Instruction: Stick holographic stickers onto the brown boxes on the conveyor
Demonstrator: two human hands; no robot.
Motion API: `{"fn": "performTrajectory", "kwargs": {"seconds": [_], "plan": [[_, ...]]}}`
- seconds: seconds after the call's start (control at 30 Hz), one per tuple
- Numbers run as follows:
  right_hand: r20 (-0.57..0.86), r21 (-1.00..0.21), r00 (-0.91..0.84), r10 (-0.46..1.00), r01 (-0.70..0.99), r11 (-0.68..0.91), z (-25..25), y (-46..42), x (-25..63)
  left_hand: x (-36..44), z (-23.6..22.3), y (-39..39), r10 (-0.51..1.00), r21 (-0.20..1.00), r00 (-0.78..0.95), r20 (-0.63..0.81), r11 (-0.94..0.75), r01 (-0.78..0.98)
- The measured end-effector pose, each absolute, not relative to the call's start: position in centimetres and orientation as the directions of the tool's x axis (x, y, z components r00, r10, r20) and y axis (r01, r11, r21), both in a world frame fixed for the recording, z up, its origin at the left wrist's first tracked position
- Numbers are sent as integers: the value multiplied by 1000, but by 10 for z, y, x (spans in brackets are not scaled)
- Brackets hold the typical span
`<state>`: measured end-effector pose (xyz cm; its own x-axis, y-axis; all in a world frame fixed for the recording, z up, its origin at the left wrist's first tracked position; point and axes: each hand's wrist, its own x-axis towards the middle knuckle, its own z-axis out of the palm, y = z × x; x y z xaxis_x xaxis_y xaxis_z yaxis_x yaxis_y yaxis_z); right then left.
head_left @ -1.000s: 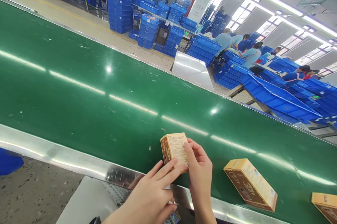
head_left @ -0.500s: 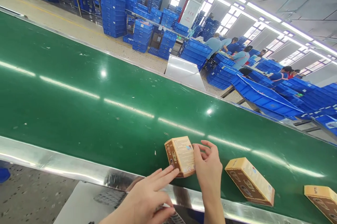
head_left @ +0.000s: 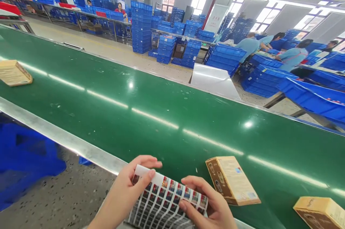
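Both hands hold a sheet of small printed picture stickers (head_left: 168, 196) over the near edge of the belt. My left hand (head_left: 132, 182) pinches its upper left corner, thumb on the printed face. On the right end, my right hand (head_left: 207, 200) grips the sheet with its thumb in front and fingers behind. The sheet bends toward me, and its lower part runs out of view. Just beyond my right hand, a brown and cream carton (head_left: 231, 180) lies on the green conveyor belt (head_left: 151, 139). A second carton (head_left: 320, 211) sits farther right, and another carton (head_left: 14, 73) is at the far left.
A metal rail (head_left: 67, 143) borders the belt's near side. Blue fabric or plastic (head_left: 24, 157) hangs at lower left. Across the belt stand stacked blue crates (head_left: 141, 26), a metal sheet (head_left: 214, 80) and several people in light blue (head_left: 293, 56).
My hands have left the carton on the belt and now hold the sticker sheet. The view has turned, bringing a carton at the far left into sight.
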<state>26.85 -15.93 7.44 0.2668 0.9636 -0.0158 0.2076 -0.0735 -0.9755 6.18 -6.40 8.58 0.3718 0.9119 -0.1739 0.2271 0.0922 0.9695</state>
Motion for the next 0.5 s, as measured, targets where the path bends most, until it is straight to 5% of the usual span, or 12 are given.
{"fn": "performTrajectory", "kwargs": {"seconds": [0.1, 0.2, 0.5], "plan": [[-62, -981, 277, 959, 161, -110, 79, -154, 268, 58, 88, -66, 935, 876, 317, 158, -281, 391], [-84, -977, 276, 957, 166, -133, 85, -154, 270, 57, 90, -66, 784, 668, 466, 411, -606, 431], [26, -926, 90, 996, 378, -10, 110, -149, 276, 61, 83, -65, 682, 691, 659, 317, -642, 332]]}}
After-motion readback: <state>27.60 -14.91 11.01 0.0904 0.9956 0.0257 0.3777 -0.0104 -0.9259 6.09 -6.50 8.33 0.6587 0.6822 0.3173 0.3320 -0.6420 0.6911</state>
